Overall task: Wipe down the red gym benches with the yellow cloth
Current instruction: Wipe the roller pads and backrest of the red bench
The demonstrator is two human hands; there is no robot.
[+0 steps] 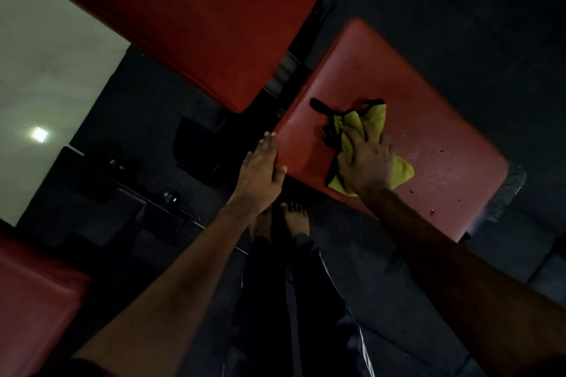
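Note:
A red bench seat pad [407,95] lies ahead of me, speckled with droplets on its right part. On it sits the yellow cloth [372,122] with black trim, bunched up. My right hand [366,162] presses flat on the cloth with fingers spread. My left hand [263,167] rests on the pad's near-left edge, fingers straight along the side and thumb on top. A larger red back pad [190,9] of the bench rises to the upper left.
Another red pad [33,300] shows at the lower left. Dark rubber floor [398,315] surrounds the benches, with my bare feet [294,217] below the seat. A black metal frame [128,193] with bolts lies left. A pale wall or mirror [46,70] fills the far left.

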